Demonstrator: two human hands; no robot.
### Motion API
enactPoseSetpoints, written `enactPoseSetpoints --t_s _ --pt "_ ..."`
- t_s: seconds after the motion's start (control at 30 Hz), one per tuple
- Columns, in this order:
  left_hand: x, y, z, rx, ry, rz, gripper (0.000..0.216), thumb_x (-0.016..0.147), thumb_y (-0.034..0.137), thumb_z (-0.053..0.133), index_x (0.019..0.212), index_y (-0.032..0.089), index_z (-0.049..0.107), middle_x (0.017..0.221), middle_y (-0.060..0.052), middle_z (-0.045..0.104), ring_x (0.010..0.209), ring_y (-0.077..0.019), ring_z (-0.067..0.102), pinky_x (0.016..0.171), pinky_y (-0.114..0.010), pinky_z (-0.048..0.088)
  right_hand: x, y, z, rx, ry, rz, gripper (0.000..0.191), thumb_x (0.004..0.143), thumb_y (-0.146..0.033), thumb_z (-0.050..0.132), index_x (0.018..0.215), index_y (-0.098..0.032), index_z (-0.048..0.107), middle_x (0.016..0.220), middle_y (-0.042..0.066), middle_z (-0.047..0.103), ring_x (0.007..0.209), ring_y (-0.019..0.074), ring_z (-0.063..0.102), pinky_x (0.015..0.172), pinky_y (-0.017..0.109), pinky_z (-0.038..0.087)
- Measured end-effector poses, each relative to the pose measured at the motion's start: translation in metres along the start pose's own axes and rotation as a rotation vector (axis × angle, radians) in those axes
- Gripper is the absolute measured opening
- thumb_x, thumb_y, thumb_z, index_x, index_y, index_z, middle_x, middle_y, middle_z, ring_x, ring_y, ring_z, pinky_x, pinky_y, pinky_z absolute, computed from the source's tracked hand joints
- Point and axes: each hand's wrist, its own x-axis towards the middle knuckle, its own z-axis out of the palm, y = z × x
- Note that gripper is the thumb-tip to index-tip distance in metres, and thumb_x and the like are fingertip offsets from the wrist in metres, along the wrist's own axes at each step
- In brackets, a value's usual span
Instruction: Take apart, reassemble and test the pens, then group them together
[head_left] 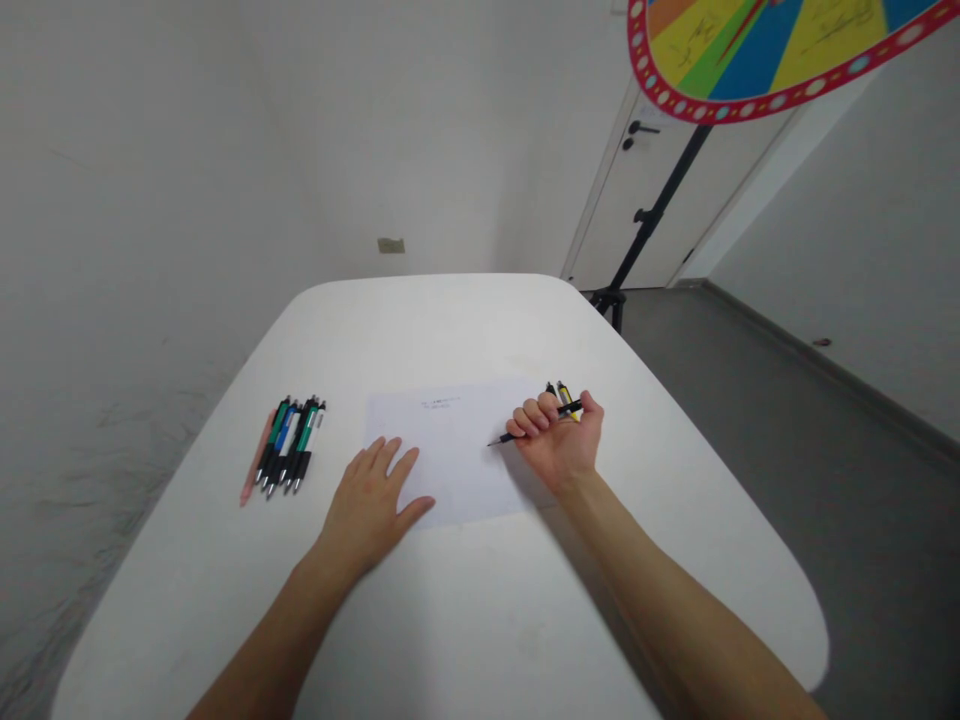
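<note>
A sheet of white paper lies on the white table, with a few short lines of handwriting near its top edge, too small to read. My left hand rests palm down over the paper's left side, fingers spread and holding nothing. Palm turned up, my right hand is closed around a black pen, its tip pointing left over the paper's right part. Whether the tip touches the sheet I cannot tell. Just behind the right hand lie two more pens, one of them yellow, partly hidden by the fingers.
Several pens in green, blue, white and black lie side by side at the left of the table, beside a pink pen. Past the far right corner, a colourful wheel stands on a black tripod near a door.
</note>
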Motion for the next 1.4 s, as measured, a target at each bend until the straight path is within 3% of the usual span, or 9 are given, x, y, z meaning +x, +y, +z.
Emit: enactPoseSetpoints --t_s 0.1,0.2,0.33,0.43,0.6,0.73,0.9,1.13,1.4 --pt "-0.001 -0.001 0.002 -0.017 0.009 -0.006 0.059 0.089 0.057 0.053 0.133 0.018 0.057 0.141 -0.018 0.055 0.132 -0.0358 0.047 0.109 -0.054 0.040 0.004 0.000 -0.007 -0.075 0.004 -0.091 0.064 0.082 -0.079 0.031 0.053 -0.022 0.034 0.051 -0.006 0.028 0.044 0.0101 0.030 0.045 0.025 0.034" --pt "-0.001 -0.002 0.004 -0.035 0.015 -0.003 0.060 0.090 0.058 0.051 0.133 0.018 0.057 0.140 -0.018 0.055 0.132 -0.0359 0.047 0.109 -0.054 0.039 0.012 -0.003 -0.014 -0.191 0.083 -0.237 0.062 0.079 -0.080 0.039 0.064 -0.022 0.051 0.059 -0.004 0.040 0.049 0.0104 0.041 0.046 0.025 0.038" --pt "-0.001 -0.002 0.004 -0.023 0.022 0.000 0.059 0.090 0.058 0.050 0.133 0.018 0.056 0.141 -0.017 0.055 0.133 -0.0354 0.047 0.109 -0.054 0.040 0.018 -0.015 -0.025 -0.544 0.253 -0.468 0.033 0.077 -0.051 0.066 0.092 -0.021 0.065 0.079 -0.001 0.053 0.058 0.0092 0.052 0.054 0.025 0.044" --pt "-0.001 -0.002 0.004 -0.010 0.020 0.000 0.059 0.089 0.058 0.051 0.133 0.019 0.056 0.141 -0.017 0.055 0.132 -0.0353 0.047 0.109 -0.053 0.040 0.018 -0.026 -0.035 -0.944 0.379 -0.600 0.030 0.079 -0.041 0.062 0.100 -0.020 0.068 0.093 0.003 0.059 0.063 0.0125 0.058 0.061 0.032 0.051" --pt "-0.001 -0.002 0.003 -0.007 0.015 -0.002 0.058 0.089 0.057 0.052 0.134 0.020 0.056 0.141 -0.016 0.055 0.133 -0.0348 0.047 0.109 -0.053 0.040 0.012 -0.028 -0.042 -1.719 0.277 -0.625 0.025 0.084 -0.025 0.054 0.098 -0.015 0.072 0.093 0.011 0.066 0.082 0.0233 0.065 0.080 0.040 0.051" --pt "-0.001 -0.003 0.004 -0.027 0.026 -0.001 0.058 0.090 0.057 0.050 0.134 0.020 0.056 0.141 -0.016 0.055 0.133 -0.0346 0.047 0.109 -0.053 0.040 0.007 -0.016 -0.037 -2.073 0.228 -0.507 0.028 0.090 -0.016 0.047 0.105 -0.015 0.070 0.106 0.014 0.066 0.084 0.0238 0.065 0.076 0.036 0.049" --pt "-0.001 -0.001 0.002 -0.004 0.024 0.003 0.058 0.090 0.058 0.051 0.134 0.020 0.056 0.140 -0.016 0.055 0.132 -0.0347 0.048 0.109 -0.053 0.040 0.005 -0.013 -0.032 -2.232 0.217 -0.452 0.034 0.086 -0.006 0.046 0.109 -0.015 0.068 0.111 0.014 0.065 0.085 0.0216 0.066 0.074 0.032 0.047" --pt "-0.001 0.000 0.001 -0.009 0.007 -0.009 0.058 0.089 0.056 0.054 0.134 0.020 0.056 0.141 -0.017 0.055 0.133 -0.0351 0.047 0.109 -0.053 0.040 0.003 -0.016 -0.025 -2.381 0.315 -0.374 0.021 0.089 -0.014 0.048 0.097 -0.017 0.067 0.089 0.012 0.071 0.085 0.0247 0.066 0.064 0.030 0.040" --pt "-0.002 -0.001 0.001 -0.075 0.011 -0.022 0.057 0.090 0.056 0.053 0.134 0.020 0.056 0.141 -0.017 0.054 0.134 -0.0347 0.046 0.111 -0.054 0.038 0.007 -0.016 -0.029 -2.414 0.280 -0.369 0.019 0.088 -0.012 0.049 0.097 -0.014 0.066 0.101 0.015 0.070 0.083 0.0221 0.066 0.068 0.031 0.042"
